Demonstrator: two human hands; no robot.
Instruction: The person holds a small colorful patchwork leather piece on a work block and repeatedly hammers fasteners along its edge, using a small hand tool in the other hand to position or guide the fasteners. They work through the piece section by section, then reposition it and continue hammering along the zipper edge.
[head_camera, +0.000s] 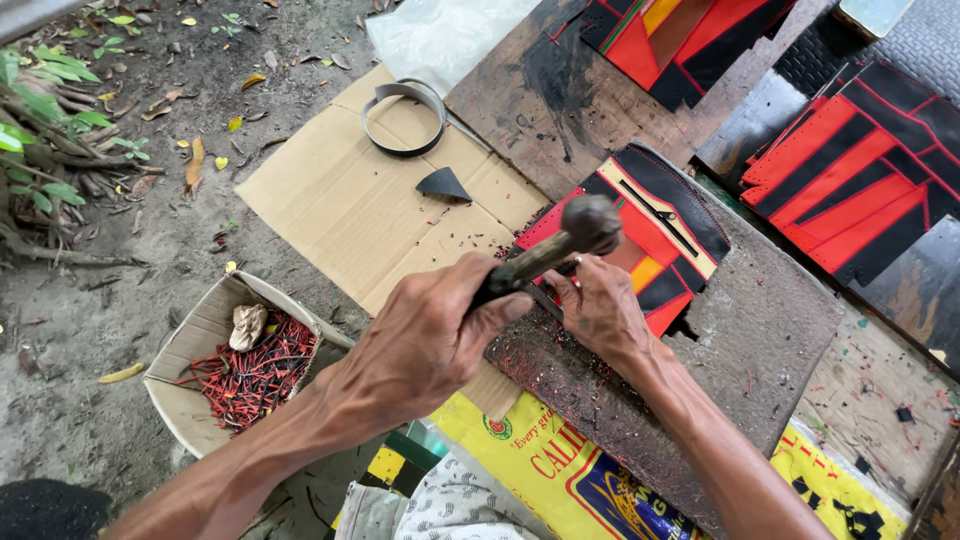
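Observation:
My left hand (425, 340) grips the wooden handle of a hammer (588, 226), whose dark round head is raised just above a flat red, black and yellow stitched piece with a zip (672, 232). My right hand (600, 305) rests at that piece's near edge. Its fingers pinch a small tool there, mostly hidden under the hammer handle. The piece lies on a rough grey slab (765, 315) sprinkled with tiny red and black cuttings.
A cardboard sheet (350, 205) to the left carries a metal band ring (403, 118) and a black triangular scrap (443, 185). A cardboard box (185, 400) holds red and black strips. More red-and-black pieces (860, 165) lie at the right, a yellow sack (560, 470) below.

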